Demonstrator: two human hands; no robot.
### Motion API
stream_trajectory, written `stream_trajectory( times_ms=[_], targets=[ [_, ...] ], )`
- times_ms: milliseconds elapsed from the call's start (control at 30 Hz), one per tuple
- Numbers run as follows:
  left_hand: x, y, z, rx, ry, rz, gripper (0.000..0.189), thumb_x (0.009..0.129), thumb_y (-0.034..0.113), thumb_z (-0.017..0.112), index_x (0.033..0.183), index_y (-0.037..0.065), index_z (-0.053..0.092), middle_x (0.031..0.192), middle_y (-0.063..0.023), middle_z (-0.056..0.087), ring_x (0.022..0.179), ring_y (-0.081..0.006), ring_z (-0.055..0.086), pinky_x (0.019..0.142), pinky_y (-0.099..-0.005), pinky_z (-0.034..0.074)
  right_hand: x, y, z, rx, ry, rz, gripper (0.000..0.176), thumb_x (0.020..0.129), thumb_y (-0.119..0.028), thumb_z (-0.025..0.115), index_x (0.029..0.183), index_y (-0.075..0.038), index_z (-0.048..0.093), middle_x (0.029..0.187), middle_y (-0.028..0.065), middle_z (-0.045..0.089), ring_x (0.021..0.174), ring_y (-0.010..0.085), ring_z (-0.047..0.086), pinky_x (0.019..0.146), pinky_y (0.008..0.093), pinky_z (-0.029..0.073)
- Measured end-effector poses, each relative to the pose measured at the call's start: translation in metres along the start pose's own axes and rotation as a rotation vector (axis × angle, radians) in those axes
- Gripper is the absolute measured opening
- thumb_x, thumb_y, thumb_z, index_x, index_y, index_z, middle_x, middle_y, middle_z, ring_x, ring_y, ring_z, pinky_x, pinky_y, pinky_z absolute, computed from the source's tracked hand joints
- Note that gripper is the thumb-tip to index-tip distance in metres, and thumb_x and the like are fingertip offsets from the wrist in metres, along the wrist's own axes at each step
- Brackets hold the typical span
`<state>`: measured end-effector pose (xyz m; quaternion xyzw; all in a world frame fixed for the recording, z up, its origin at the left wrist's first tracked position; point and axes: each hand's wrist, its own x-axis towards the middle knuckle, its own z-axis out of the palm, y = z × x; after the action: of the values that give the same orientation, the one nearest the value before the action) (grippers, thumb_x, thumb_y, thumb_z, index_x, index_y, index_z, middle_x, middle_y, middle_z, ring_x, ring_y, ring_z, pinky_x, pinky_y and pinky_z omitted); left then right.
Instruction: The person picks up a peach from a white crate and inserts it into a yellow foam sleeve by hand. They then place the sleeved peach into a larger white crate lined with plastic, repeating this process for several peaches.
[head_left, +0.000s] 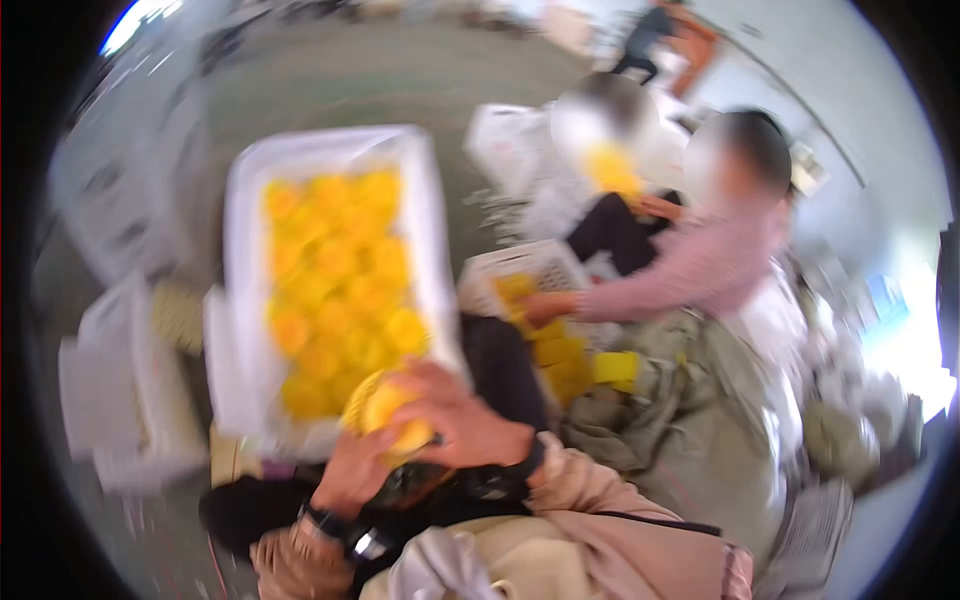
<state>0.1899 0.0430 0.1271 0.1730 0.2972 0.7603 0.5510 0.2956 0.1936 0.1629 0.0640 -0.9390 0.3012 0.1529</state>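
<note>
Both my hands are closed round one round yellow-orange fruit (388, 408) in front of my lap. My left hand (352, 472) grips it from the lower left, and my right hand (455, 418) covers it from the upper right. A yellow ribbed piece that looks like a foam net (360, 398) shows at the fruit's left side. Blur hides its exact fit. Just beyond my hands stands a white crate (240, 250), filled with several rows of similar yellow-orange fruit (335, 265).
On the right, a co-worker in a pink sleeve (650, 285) reaches into a white basket (490, 262) of yellow pieces. Another person (610, 150) sits behind. White crates (130, 380) stand at left. Greenish-grey sacking (700, 420) and a yellow block (616, 370) lie at right.
</note>
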Motion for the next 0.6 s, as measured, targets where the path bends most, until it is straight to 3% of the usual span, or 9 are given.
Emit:
stream_trajectory(
  times_ms=[33, 67, 100, 133, 167, 200, 267, 400, 600],
  targets=[
    [-0.003, -0.001, 0.003, -0.101, 0.069, -0.064, 0.061, 0.075, 0.012, 0.064, 0.128, 0.001, 0.037, 0.120, -0.0094, 0.050, 0.110, -0.0223, 0.051, 0.092, -0.0355, 0.044, -0.004, 0.002, -0.001, 0.145, 0.054, -0.019, 0.048, 0.071, -0.026, 0.074, 0.111, -0.010, 0.052, 0.135, 0.0146, 0.037, 0.130, 0.0385, 0.024, 0.106, 0.0470, 0.018],
    [-0.004, -0.004, -0.001, 0.082, 0.021, 0.018, 0.062, 0.074, 0.012, 0.063, 0.128, 0.000, 0.036, 0.119, -0.0108, 0.051, 0.109, -0.0234, 0.052, 0.093, -0.0363, 0.044, -0.007, 0.002, -0.002, 0.296, 0.221, -0.003, 0.046, 0.083, -0.034, 0.061, 0.117, -0.007, 0.048, 0.135, 0.0109, 0.038, 0.131, 0.0306, 0.025, 0.106, 0.0432, 0.020],
    [-0.005, -0.006, -0.009, 0.138, -0.018, 0.031, 0.063, 0.072, 0.011, 0.063, 0.128, 0.000, 0.036, 0.117, -0.0122, 0.052, 0.108, -0.0254, 0.053, 0.093, -0.0382, 0.044, -0.010, 0.007, -0.002, 0.242, 0.269, 0.011, 0.046, 0.083, -0.034, 0.061, 0.117, -0.007, 0.048, 0.135, 0.0109, 0.038, 0.131, 0.0306, 0.025, 0.106, 0.0432, 0.020],
    [-0.008, -0.004, 0.005, -0.086, 0.019, 0.023, 0.064, 0.070, 0.011, 0.066, 0.126, -0.001, 0.038, 0.115, -0.0128, 0.054, 0.106, -0.0267, 0.054, 0.091, -0.0396, 0.045, -0.012, 0.015, 0.002, 0.665, 0.393, 0.167, 0.044, 0.088, -0.035, 0.052, 0.119, -0.005, 0.046, 0.134, 0.0098, 0.039, 0.131, 0.0255, 0.026, 0.106, 0.0390, 0.022],
    [-0.009, -0.006, 0.004, -0.074, -0.004, 0.016, 0.064, 0.070, 0.011, 0.066, 0.126, -0.001, 0.038, 0.115, -0.0128, 0.054, 0.106, -0.0267, 0.054, 0.091, -0.0396, 0.045, -0.013, 0.022, 0.008, 1.111, 0.497, 0.307, 0.043, 0.094, -0.036, 0.043, 0.121, -0.003, 0.045, 0.133, 0.0087, 0.040, 0.130, 0.0204, 0.028, 0.105, 0.0348, 0.023],
    [-0.012, -0.004, -0.001, -0.084, -0.035, -0.011, 0.065, 0.069, 0.010, 0.067, 0.125, -0.001, 0.038, 0.114, -0.0128, 0.054, 0.105, -0.0268, 0.054, 0.090, -0.0400, 0.045, -0.017, 0.037, 0.018, 1.582, 0.304, 0.352, 0.045, 0.098, -0.034, 0.030, 0.125, -0.001, 0.042, 0.131, 0.0075, 0.043, 0.126, 0.0136, 0.033, 0.104, 0.0274, 0.026],
    [-0.017, -0.003, -0.010, -0.124, -0.043, -0.094, 0.068, 0.064, 0.008, 0.072, 0.123, -0.002, 0.041, 0.111, -0.0128, 0.057, 0.100, -0.0269, 0.057, 0.087, -0.0400, 0.047, -0.011, 0.002, 0.027, 1.694, 0.256, 0.570, 0.033, 0.094, -0.030, 0.040, 0.111, -0.006, 0.053, 0.102, 0.0045, 0.058, 0.091, 0.0131, 0.057, 0.081, 0.0261, 0.044],
    [-0.026, -0.014, -0.034, -0.078, -0.052, -0.136, 0.068, 0.060, 0.006, 0.073, 0.120, -0.004, 0.044, 0.105, -0.0135, 0.059, 0.094, -0.0264, 0.060, 0.081, -0.0379, 0.049, -0.011, 0.006, 0.025, 1.552, 0.143, 0.426, 0.034, 0.091, -0.029, 0.046, 0.114, -0.005, 0.052, 0.106, 0.0051, 0.057, 0.095, 0.0141, 0.055, 0.085, 0.0270, 0.042],
    [-0.032, -0.006, -0.036, 0.062, -0.188, -0.176, 0.076, 0.058, 0.013, 0.076, 0.123, -0.006, 0.041, 0.112, -0.0140, 0.057, 0.100, -0.0246, 0.057, 0.087, -0.0359, 0.045, -0.017, 0.022, 0.022, 1.270, -0.031, 0.199, 0.042, 0.084, -0.025, 0.057, 0.119, -0.003, 0.048, 0.112, 0.0062, 0.055, 0.103, 0.0161, 0.052, 0.093, 0.0288, 0.037]
  ],
)
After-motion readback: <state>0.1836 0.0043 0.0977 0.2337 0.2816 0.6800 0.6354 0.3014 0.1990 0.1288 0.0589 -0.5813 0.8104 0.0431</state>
